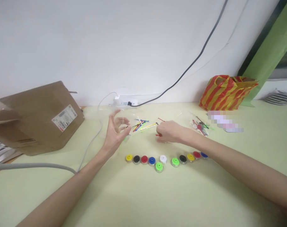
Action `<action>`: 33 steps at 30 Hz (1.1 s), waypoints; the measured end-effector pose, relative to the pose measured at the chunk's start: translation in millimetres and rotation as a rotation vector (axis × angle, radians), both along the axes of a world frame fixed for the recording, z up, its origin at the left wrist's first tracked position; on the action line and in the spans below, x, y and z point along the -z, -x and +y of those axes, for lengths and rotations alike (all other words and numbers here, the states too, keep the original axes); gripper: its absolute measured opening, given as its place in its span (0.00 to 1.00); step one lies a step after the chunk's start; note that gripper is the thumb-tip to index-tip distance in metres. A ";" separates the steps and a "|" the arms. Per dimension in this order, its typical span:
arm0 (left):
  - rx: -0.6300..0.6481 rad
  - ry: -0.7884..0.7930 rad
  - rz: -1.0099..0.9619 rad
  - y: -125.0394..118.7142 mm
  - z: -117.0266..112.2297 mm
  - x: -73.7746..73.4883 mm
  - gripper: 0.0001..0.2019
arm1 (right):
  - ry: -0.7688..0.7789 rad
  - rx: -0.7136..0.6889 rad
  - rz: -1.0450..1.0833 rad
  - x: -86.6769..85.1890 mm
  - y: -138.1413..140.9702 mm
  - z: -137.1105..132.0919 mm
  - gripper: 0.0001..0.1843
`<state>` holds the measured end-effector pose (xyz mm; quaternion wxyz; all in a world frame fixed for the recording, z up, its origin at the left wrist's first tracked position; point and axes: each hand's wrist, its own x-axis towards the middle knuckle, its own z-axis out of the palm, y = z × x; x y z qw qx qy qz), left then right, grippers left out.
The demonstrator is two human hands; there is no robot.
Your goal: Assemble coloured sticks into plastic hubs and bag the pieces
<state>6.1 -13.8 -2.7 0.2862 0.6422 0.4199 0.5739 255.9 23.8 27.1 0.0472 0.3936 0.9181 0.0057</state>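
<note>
Head view: the right hand [169, 132] curls down with a red plastic strip [158, 135] at its fingertips, but whether its grip pinches the strip cannot be told. The left hand [115, 134] is raised, half-spread, and farther from it.

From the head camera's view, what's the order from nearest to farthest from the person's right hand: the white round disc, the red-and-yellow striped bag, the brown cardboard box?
1. White round plastic disc, just below the right hand.
2. Red-and-yellow striped plastic bag, back right.
3. Brown cardboard box, far left.
</note>
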 end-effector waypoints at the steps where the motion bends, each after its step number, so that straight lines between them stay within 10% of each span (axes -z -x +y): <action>1: 0.004 -0.006 0.007 -0.4 -0.2 -0.4 0.37 | -0.030 -0.004 -0.001 1.6 3.4 -1.3 0.08; 12: 0.060 -0.002 0.096 2.6 2.7 10.0 0.39 | 0.196 -0.035 0.954 -59.4 -10.1 -22.1 0.16; 17: 0.147 0.008 0.192 -2.5 -1.9 11.3 0.37 | 0.241 -0.067 1.277 -57.4 -3.3 -26.2 0.18; 25: 0.164 -0.001 0.283 -4.4 -5.4 8.7 0.37 | 0.254 -0.144 1.201 -26.9 15.6 -24.3 0.10; 33: 0.252 -0.006 0.369 -5.8 -11.4 1.1 0.39 | -0.377 -0.299 0.695 -0.2 23.1 -33.3 0.15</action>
